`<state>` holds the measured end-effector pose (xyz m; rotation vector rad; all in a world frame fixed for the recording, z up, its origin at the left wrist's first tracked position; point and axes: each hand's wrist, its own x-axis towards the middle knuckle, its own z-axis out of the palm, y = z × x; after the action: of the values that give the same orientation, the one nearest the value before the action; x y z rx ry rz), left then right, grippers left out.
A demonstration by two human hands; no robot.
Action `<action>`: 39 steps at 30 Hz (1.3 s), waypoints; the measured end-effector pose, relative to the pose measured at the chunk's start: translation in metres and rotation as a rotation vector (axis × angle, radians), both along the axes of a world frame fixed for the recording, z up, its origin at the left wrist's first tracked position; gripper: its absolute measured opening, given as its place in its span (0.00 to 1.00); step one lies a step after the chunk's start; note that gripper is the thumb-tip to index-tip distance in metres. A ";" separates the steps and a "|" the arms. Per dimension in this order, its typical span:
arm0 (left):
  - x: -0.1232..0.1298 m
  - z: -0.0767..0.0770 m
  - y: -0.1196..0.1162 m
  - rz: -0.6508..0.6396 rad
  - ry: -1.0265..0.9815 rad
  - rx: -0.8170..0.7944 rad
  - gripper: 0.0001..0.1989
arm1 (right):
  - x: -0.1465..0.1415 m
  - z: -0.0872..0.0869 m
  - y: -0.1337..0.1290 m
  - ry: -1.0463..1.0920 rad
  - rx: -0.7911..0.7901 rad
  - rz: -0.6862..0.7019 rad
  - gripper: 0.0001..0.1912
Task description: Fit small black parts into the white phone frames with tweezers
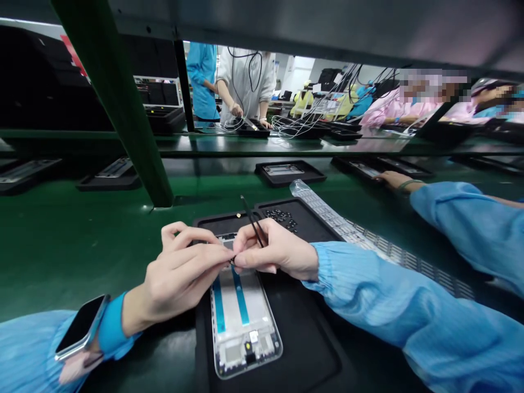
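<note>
A phone frame (229, 316) with two blue strips lies in a black tray (303, 338) in front of me. Over its upper part my left hand (180, 267) and my right hand (274, 248) meet, fingertips pinched together around a tiny dark part (232, 261) that I cannot make out. Black tweezers (252, 221) also rest in my right hand, their shaft pointing up and left between the fingers. Small black parts (282, 218) sit in a heap in the tray's far section, just beyond my right hand. The fingers hide the top of the frame.
A strip of clear component packaging (347, 229) runs along the right of the tray. Further trays with phone frames (282, 170) stand along the green bench (61, 234). A co-worker's hand (395, 180) touches one at right. A green post (123, 109) rises at left.
</note>
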<state>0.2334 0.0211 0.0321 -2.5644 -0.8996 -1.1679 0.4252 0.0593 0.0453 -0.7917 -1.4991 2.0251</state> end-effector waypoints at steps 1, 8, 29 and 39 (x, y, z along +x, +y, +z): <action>-0.001 0.001 0.000 0.002 0.013 0.017 0.12 | 0.000 -0.001 -0.001 0.010 -0.010 0.012 0.17; 0.000 0.007 0.000 -0.027 -0.007 0.068 0.10 | -0.001 0.001 -0.007 0.014 0.035 -0.017 0.17; 0.011 0.016 -0.003 -0.035 -0.402 -1.066 0.08 | 0.010 0.009 -0.025 -0.335 1.121 -0.163 0.17; 0.012 0.017 -0.003 -0.016 -0.424 -1.088 0.05 | 0.012 0.018 -0.024 -0.342 1.023 -0.097 0.18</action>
<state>0.2453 0.0177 0.0495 -3.0870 -2.0824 -1.5450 0.4369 0.0352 0.0629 -0.7296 -2.2838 0.8239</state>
